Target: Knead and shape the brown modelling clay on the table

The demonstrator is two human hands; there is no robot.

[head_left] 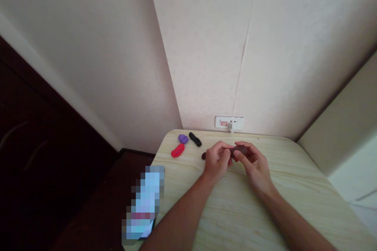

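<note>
Between the fingers of both hands is a lump of brown modelling clay [240, 149], long in shape and partly hidden by my fingertips. My left hand [217, 161] pinches its left end, thumb and fingers pressed together. On the right end, my right hand [255, 163] grips with the thumb in front and the fingers curled behind. A small dark brown bit [203, 156] shows just left of my left hand; whether it joins the held lump I cannot tell. Further left lie a black clay piece [194, 139], a purple clay piece [183, 139] and a red clay piece [178, 150].
The light wooden table [235, 211] stands against a pale wall with a socket [229, 122] and a white plug [231, 126] in it. A blurred-out phone-like device [144, 204] lies at the table's left edge. A pale cabinet side [347, 125] rises at the right.
</note>
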